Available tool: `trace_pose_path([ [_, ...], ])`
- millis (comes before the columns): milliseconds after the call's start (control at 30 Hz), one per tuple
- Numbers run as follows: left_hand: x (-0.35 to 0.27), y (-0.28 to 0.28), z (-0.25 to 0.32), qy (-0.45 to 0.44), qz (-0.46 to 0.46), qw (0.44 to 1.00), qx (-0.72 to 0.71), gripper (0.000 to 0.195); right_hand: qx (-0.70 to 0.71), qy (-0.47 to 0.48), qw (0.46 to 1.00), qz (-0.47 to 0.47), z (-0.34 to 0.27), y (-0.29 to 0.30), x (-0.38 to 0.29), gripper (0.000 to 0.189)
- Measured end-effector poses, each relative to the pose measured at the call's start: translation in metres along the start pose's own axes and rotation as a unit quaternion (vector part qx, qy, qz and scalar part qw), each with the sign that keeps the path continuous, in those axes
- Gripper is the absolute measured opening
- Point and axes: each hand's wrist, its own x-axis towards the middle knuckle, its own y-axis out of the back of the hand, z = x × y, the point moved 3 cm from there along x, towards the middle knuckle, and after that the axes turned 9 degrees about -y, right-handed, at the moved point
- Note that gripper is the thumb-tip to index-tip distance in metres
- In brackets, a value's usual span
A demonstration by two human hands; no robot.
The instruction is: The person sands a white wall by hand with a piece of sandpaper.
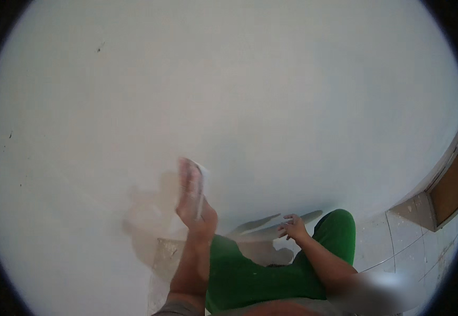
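Observation:
A pale wall (252,118) fills most of the head view. My left hand (193,197), blurred, is raised before the wall with its fingers upward and is closed on a thin, flat, whitish piece (199,185); its exact kind cannot be told. A shadow of the hand falls on the wall to its left. Lower right of it, my right hand (293,228) hangs beside my knee in green trousers (339,233), fingers apart and slightly bent, with nothing in it.
Light floor tiles (399,241) with whitish spots lie at the lower right. A brown panel in a frame (448,189) stands at the right edge. Small dark marks (99,49) dot the wall at the left. Another stained tile patch (165,252) shows beside my left forearm.

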Motion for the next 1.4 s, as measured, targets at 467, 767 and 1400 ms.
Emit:
trace_pose_path([
  [467, -0.092, -0.074, -0.075, 0.007, -0.199, 0.959, 0.201, 0.055, -0.412, 0.146, 0.893, -0.102, 0.032, -0.033, 0.005, 0.046],
  [767, 0.012, -0.077, -0.053, -0.042, -0.111, 0.969, 0.216, 0.048, -0.456, 0.105, 0.865, -0.181, 0.03, -0.028, -0.007, 0.051],
  [1400, 0.033, -0.081, -0.044, -0.014, -0.063, 0.976, 0.209, 0.054, -0.483, 0.11, 0.848, -0.187, 0.027, -0.023, -0.003, 0.051],
])
